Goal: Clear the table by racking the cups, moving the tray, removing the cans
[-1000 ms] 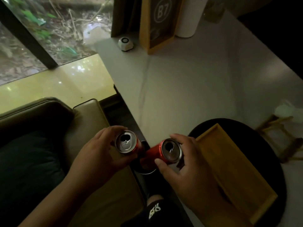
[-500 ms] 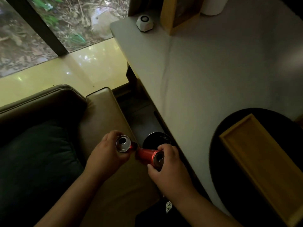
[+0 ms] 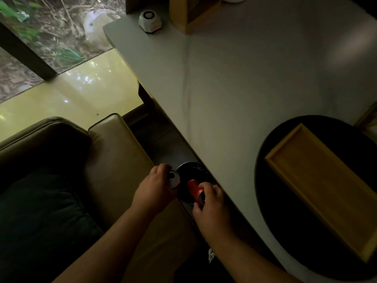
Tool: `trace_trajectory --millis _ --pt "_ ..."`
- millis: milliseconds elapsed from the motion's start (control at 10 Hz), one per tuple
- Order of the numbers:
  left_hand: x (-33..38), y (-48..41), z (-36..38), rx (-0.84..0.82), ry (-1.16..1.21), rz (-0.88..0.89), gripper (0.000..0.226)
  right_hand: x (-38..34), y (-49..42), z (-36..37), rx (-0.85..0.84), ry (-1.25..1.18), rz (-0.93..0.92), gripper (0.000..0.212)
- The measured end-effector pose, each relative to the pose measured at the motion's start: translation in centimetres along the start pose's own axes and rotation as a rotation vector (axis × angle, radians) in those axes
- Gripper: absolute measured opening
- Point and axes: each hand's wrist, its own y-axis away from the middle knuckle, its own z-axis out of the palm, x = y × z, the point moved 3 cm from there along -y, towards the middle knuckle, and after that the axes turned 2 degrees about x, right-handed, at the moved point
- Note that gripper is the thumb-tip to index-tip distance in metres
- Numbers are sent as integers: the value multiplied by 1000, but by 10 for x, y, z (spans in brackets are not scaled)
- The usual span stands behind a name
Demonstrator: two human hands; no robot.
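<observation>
We see a pale grey tabletop (image 3: 255, 82), plain but for one faint vein. Near its right edge lies a black round tray (image 3: 271, 193) bearing a honey-yellow wooden tray (image 3: 318, 180). At the far edge stand a white call button (image 3: 150, 21) with a dark ring on top and a yellow wooden frame (image 3: 183, 15). Beside the near-left edge, the can in our right hand (image 3: 212, 205) is red (image 3: 192, 187); the can top in our left hand (image 3: 155, 190) is silver (image 3: 173, 178). The bin (image 3: 190, 170) beneath them is black. The sofa (image 3: 114, 152) is olive-tan with a dark cushion (image 3: 40, 217); the floor (image 3: 67, 92) is glossy yellow.

left hand (image 3: 155, 188) clenched, right hand (image 3: 211, 203) clenched
</observation>
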Motion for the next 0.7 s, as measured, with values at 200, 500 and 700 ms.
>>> trace_trajectory --millis 200,500,700 --pt "12 -16 17 -119 -22 -2 87 4 -7 0 -75 41 80 93" --pt "13 27 -49 87 -119 -78 86 -16 17 -46 -276 93 -382 72" --pt "48 39 -99 224 -92 -55 83 -38 22 -102 -82 26 -690 66"
